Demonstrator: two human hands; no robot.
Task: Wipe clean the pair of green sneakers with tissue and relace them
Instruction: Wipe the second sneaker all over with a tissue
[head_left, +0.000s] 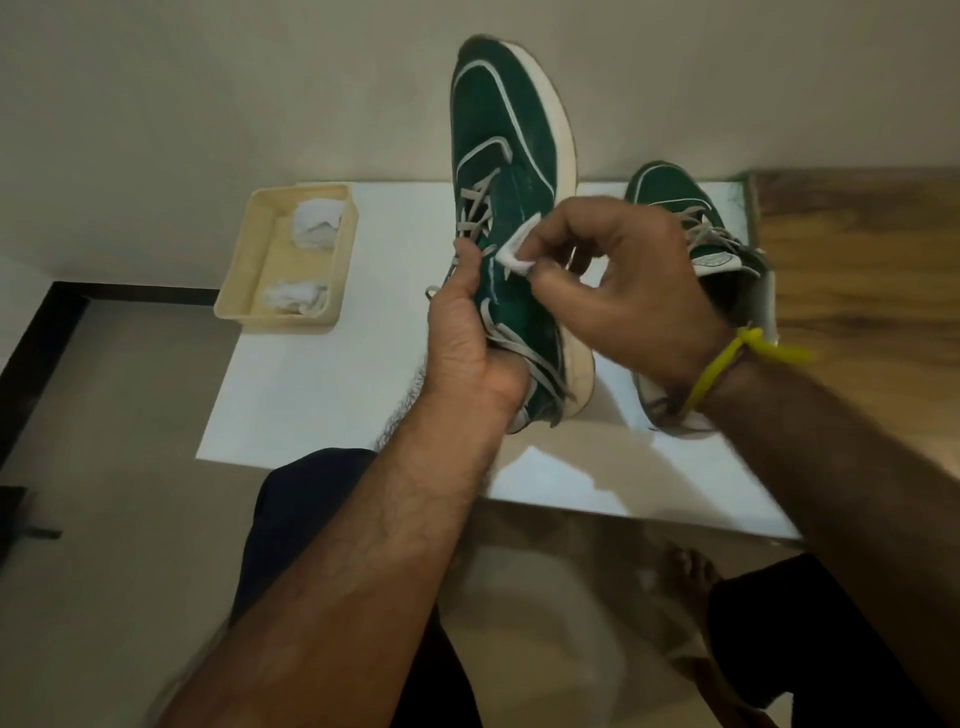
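Note:
My left hand (470, 338) grips a green sneaker (498, 156) by its laced opening and holds it above the white table (322, 395), toe pointing away, white sole to the right. Grey laces run through its eyelets and hang loose near the heel. My right hand (623, 280) pinches a small folded white tissue (519, 249) against the sneaker's green side panel. The second green sneaker (675, 195) stands on the table to the right, partly hidden behind my right hand, its laces loose.
A cream plastic tray (244, 270) at the table's back left holds two crumpled tissues (317, 226). A wooden surface (857, 249) lies right of the table. My knees and a bare foot (693, 577) show below the table's near edge.

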